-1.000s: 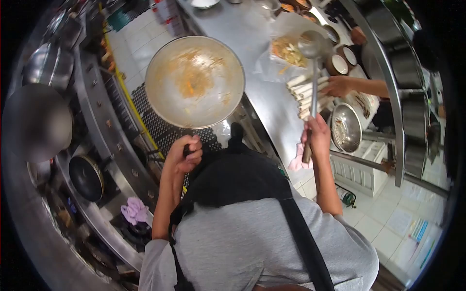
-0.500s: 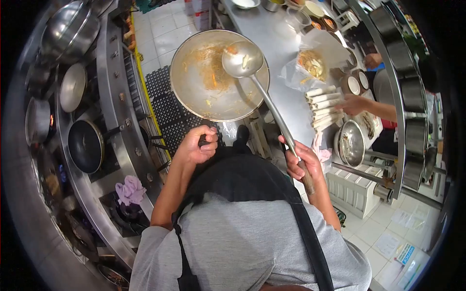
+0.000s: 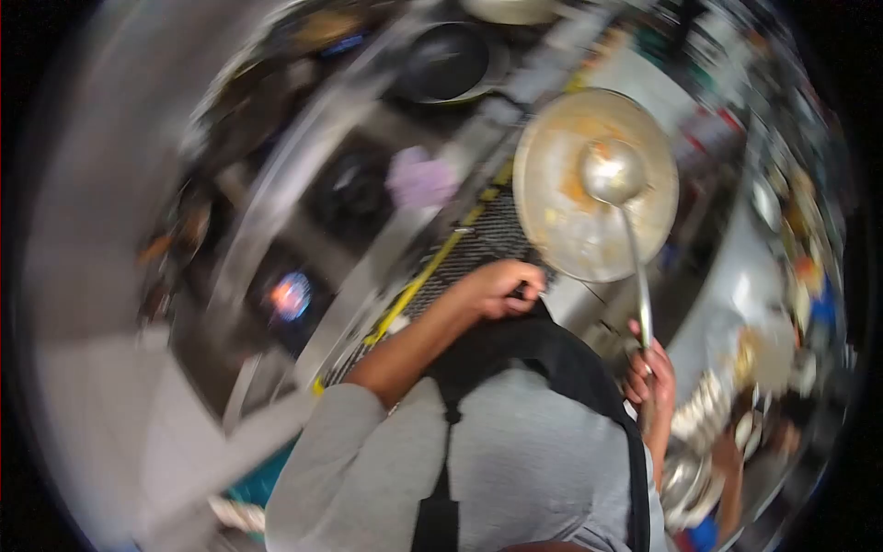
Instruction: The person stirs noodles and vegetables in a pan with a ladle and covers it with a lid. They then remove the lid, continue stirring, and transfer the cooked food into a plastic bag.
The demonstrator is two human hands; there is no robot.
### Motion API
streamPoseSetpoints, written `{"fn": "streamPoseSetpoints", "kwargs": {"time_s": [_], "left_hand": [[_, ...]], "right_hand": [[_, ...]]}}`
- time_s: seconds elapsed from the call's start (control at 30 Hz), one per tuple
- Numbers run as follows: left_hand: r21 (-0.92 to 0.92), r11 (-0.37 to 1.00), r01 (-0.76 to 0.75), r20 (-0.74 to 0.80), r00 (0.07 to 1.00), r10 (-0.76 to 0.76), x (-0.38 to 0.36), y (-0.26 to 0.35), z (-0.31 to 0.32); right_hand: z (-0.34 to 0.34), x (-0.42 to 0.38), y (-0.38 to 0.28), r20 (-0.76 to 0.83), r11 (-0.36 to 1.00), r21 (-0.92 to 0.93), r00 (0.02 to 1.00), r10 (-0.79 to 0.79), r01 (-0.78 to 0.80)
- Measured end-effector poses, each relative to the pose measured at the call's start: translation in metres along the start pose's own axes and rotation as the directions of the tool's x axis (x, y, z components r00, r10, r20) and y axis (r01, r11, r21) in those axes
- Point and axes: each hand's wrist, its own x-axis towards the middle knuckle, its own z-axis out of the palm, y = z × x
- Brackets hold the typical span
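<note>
My left hand (image 3: 509, 289) is closed around the short handle of a wide metal wok (image 3: 544, 189), held up in front of my apron. Orange-brown food residue smears the inside of the wok. My right hand (image 3: 649, 379) grips the long handle of a metal ladle (image 3: 641, 276), whose round bowl rests over the wok's inside and overlaps the residue. Motion smears the whole view.
Left of me runs a stove with a lit burner flame (image 3: 291, 296), a pinkish-purple cloth (image 3: 421, 178) and a dark frying pan (image 3: 448, 61). At right are a steel counter (image 3: 736, 285), pale rolls (image 3: 704, 405) and another person's arm (image 3: 728, 483).
My view has swung left toward the stove, so the counter has shifted to the far right. The wok and ladle have turned along with my body; both hands keep their grip.
</note>
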Motion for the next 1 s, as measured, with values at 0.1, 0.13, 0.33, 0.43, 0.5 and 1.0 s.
{"fn": "streamPoseSetpoints", "kwargs": {"time_s": [0.1, 0.13, 0.33, 0.43, 0.5, 1.0], "left_hand": [[-0.145, 0.979, -0.143, -0.188, 0.975, 0.115, -0.087, -0.040, 0.006], [-0.182, 0.965, -0.190, -0.231, 0.962, 0.146, -0.113, -0.055, 0.001], [-0.210, 0.884, -0.418, -0.375, 0.869, 0.322, -0.187, -0.099, 0.047], [-0.214, 0.804, -0.556, -0.464, 0.782, 0.417, -0.261, -0.122, 0.016], [-0.137, 0.772, -0.621, -0.554, 0.694, 0.460, -0.292, -0.135, 0.009], [0.075, 0.699, -0.711, -0.644, 0.501, 0.579, -0.563, -0.209, -0.119]], "right_hand": [[0.020, 0.012, 0.020, 0.202, 0.995, -0.083, 0.977, 0.067, -0.051], [0.038, 0.014, 0.024, 0.226, 0.990, -0.110, 0.967, 0.114, -0.091], [0.059, 0.020, 0.036, 0.369, 0.959, -0.136, 0.885, 0.284, -0.250], [0.134, 0.015, 0.061, 0.390, 0.924, -0.192, 0.839, 0.381, -0.330], [0.163, 0.009, 0.070, 0.365, 0.918, -0.226, 0.846, 0.389, -0.325], [0.394, -0.048, 0.250, 0.490, 0.840, -0.064, 0.717, 0.497, -0.539]]}}
